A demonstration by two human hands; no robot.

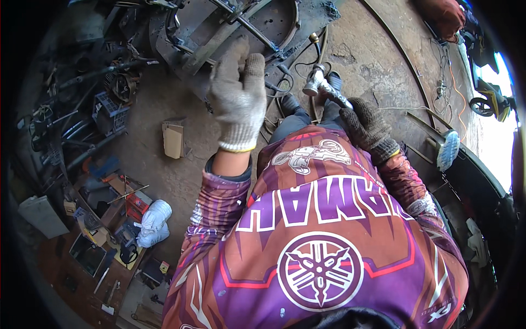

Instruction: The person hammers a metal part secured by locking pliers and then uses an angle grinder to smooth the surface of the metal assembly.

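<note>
My right hand (370, 125), in a grey-brown knit glove, is closed round the handle end of a silvery hammer (335, 94). The hammer's thick head (314, 80) points away from me, above my feet. My left hand (238, 101), in a pale, soiled glove, is raised with its fingers stretched out beside a flat metal bar (222, 46). Whether its fingertips touch the bar, I cannot tell. That bar crosses a dark metal frame with a curved hoop (297, 24) and a round rod (249, 26), lying on a steel worktop (318, 19).
Black cables and a hose (324, 46) with a brass fitting run by my feet. A cardboard box (173, 140) lies on the concrete floor at left. Scrap parts, a grey crate (111, 112) and a white sack (154, 222) fill the left side. A brush-like object (448, 149) is at right.
</note>
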